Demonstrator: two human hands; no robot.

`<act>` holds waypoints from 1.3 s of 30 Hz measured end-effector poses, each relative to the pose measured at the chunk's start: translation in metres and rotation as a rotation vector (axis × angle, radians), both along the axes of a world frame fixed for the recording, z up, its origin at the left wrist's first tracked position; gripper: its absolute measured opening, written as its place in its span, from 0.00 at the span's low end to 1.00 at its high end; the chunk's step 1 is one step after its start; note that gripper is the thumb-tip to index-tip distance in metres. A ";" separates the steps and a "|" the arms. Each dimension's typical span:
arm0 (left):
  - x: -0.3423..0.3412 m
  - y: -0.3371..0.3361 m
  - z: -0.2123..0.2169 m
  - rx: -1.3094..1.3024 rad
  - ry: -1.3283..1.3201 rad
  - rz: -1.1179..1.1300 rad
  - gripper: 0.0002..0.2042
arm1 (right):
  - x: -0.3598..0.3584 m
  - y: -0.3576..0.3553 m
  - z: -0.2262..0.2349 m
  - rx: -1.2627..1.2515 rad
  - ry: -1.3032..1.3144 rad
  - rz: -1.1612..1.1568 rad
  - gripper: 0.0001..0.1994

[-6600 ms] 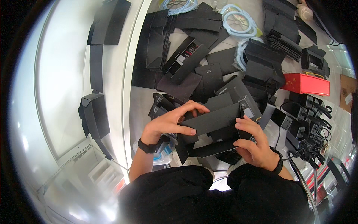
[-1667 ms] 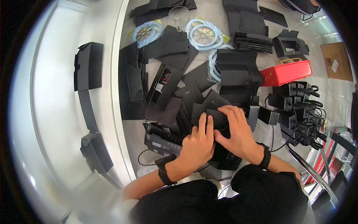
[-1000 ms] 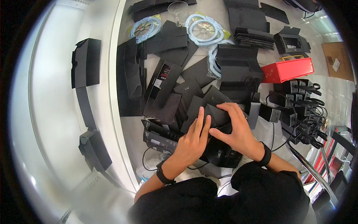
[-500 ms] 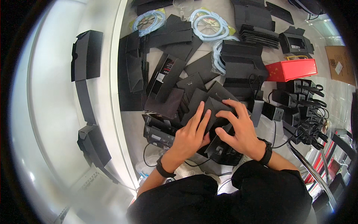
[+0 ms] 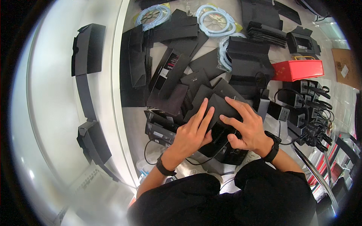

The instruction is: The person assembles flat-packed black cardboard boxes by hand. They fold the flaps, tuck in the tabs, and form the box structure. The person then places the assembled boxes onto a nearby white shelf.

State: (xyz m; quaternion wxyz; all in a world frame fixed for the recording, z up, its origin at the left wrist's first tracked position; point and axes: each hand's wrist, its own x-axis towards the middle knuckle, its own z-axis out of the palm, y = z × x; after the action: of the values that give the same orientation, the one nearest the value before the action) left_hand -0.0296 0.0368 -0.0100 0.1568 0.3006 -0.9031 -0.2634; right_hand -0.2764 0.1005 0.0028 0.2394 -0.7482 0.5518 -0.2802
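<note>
A black cardboard box (image 5: 218,103) with raised flaps is between my two hands, in front of my knees. My left hand (image 5: 192,132) grips its left side, with index and middle fingers stretched along a flap and the thumb at the near edge. My right hand (image 5: 249,127) holds the right side; its fingers lie over the panel and its thumb is bent near the dark opening. The undersides of both hands are hidden. More black box parts (image 5: 160,128) lie just left of my left hand.
Flattened black boxes (image 5: 264,34) and coiled pale-blue tubing (image 5: 215,20) lie beyond. To the right are a red box (image 5: 298,70), several black corded devices (image 5: 301,116) and a curved metal tube (image 5: 316,177). Black cartons (image 5: 89,51) stand on the white surface at left.
My right hand's fingers have straightened and settled onto the box panel; its thumb has moved slightly right. My left hand stays on the box. The whole view has shifted a little.
</note>
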 end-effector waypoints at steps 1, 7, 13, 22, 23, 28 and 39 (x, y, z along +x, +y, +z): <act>0.000 0.000 0.000 0.001 0.002 0.000 0.40 | -0.002 -0.001 0.000 -0.002 0.010 0.014 0.22; 0.002 -0.001 0.001 0.027 -0.001 0.003 0.40 | -0.006 -0.003 -0.001 -0.041 0.010 0.045 0.23; 0.002 -0.001 -0.001 0.022 0.032 -0.003 0.40 | -0.009 -0.003 0.000 -0.036 0.053 0.056 0.23; 0.003 -0.005 0.006 0.112 0.032 0.031 0.37 | -0.011 -0.006 0.006 -0.031 0.025 0.067 0.23; 0.004 -0.005 0.006 0.124 0.036 0.035 0.38 | -0.012 -0.006 0.006 -0.031 0.016 0.072 0.23; 0.004 -0.007 0.010 0.157 0.093 0.055 0.38 | -0.012 -0.003 0.012 0.007 -0.016 0.084 0.24; -0.014 0.001 0.026 0.041 -0.144 0.225 0.36 | 0.008 -0.001 0.031 0.072 0.118 0.179 0.25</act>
State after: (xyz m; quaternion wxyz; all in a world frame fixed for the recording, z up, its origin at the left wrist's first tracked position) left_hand -0.0438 0.0383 0.0163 0.1141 0.4211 -0.8671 -0.2402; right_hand -0.2680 0.0996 0.0340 0.2570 -0.8006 0.5057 -0.1932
